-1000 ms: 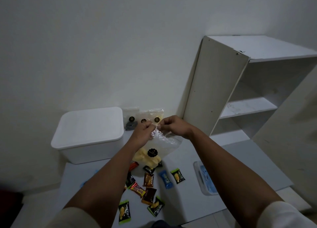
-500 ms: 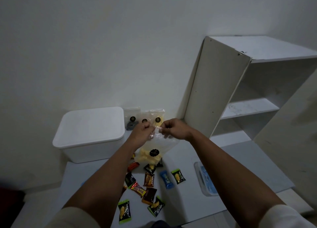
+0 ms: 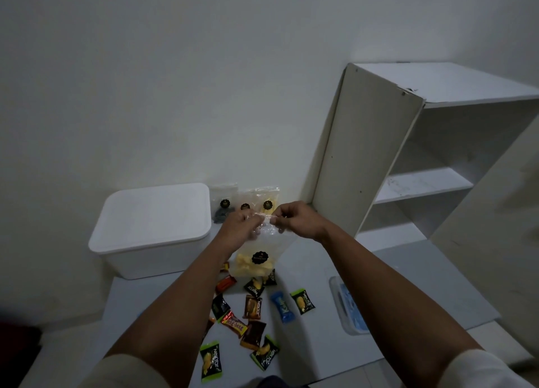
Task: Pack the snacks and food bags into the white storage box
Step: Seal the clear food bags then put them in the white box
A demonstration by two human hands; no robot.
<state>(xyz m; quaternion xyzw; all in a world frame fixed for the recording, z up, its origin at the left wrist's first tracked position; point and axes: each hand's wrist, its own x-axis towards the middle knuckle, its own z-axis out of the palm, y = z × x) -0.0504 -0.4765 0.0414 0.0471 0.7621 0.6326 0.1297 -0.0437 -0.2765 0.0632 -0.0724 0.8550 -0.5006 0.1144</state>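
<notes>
Hands, left (image 3: 239, 226) and right (image 3: 294, 218), pinch clear bag (image 3: 260, 256) top edge.

Clear bag (image 3: 260, 252) now hangs straighter — hands (image 3: 294, 219) nearly meeting.

Bare home room: white shelf unit (image 3: 408, 166).

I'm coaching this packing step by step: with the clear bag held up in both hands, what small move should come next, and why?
Probably finish pinching the top shut: the left hand and right hand both grip the top edge of the clear plastic bag of yellow snacks, and the white lidded storage box is closed, so a hand must free up to lift its lid.
</notes>
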